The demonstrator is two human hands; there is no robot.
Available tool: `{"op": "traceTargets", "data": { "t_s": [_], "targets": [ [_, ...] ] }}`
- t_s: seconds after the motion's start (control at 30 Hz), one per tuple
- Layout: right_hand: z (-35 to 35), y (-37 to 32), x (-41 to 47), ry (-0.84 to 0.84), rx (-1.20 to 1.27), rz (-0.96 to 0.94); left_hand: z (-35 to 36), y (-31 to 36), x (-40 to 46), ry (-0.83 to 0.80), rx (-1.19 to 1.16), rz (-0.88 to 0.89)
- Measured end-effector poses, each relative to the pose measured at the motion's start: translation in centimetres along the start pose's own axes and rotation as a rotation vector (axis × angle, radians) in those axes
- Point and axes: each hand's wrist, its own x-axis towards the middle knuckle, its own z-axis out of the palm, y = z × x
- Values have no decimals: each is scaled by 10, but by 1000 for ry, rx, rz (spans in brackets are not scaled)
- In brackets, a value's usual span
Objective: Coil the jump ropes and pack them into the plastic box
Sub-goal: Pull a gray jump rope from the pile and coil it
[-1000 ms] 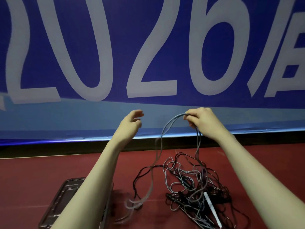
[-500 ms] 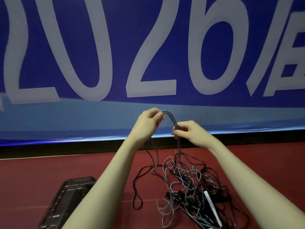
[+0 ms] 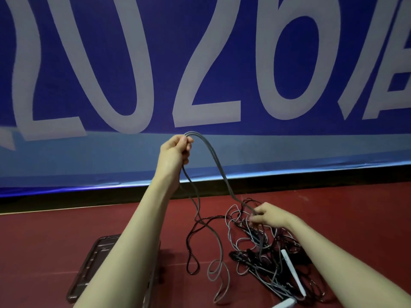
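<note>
1. Fingers of the left hand [image 3: 175,150] are curled tight round a doubled bend of grey jump rope [image 3: 213,156], held high above the rope tangle [image 3: 266,247].
2. From that fist two grey strands slope down to the right hand [image 3: 270,215], which pinches them between thumb and fingertips right at the top edge of the tangle.
3. More grey rope hangs from the left fist and ends in loose loops on the red floor [image 3: 44,241], just left of the tangle.
4. Black and grey ropes lie knotted together in the tangle; a white handle [image 3: 291,272] rests on its near side.
5. Lying flat on the floor left of the tangle, the plastic box [image 3: 89,267] is partly hidden by the left forearm.
6. Behind the tangle stands a blue banner [image 3: 89,63] with large pale numerals.
</note>
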Motion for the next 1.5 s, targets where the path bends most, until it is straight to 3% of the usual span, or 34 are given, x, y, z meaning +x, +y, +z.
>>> {"op": "traceTargets", "data": {
  "t_s": [0.27,0.47,0.53,0.67,0.77,0.9,1.07,1.23,1.37,1.5],
  "targets": [
    [-50,-50,-9,374,139,-150,-18,-50,3,57,404,-128],
    [-100,-116,-43,588,134,-347,-31,-67,-1,-38,646,-237],
    [-106,-132,-58,570,78,-377,-20,-52,-7,-108,551,-180],
    [-100,-149,-69,517,21,-410,11,-17,-19,-402,252,-85],
    [-95,-149,-68,522,33,-420,27,-9,-22,-503,293,-66],
    [-93,-145,-69,490,59,-430,36,-19,-25,-370,508,26],
    [-89,-145,-67,445,47,-446,35,-24,-29,-368,362,-41],
    [-88,-142,-62,447,78,-472,35,-19,-27,-389,395,-23],
    [-83,-131,-54,393,96,-447,29,-9,-22,-349,93,-98],
    [-66,-112,-36,294,34,-346,31,2,-17,-269,7,-70]
  ]
}}
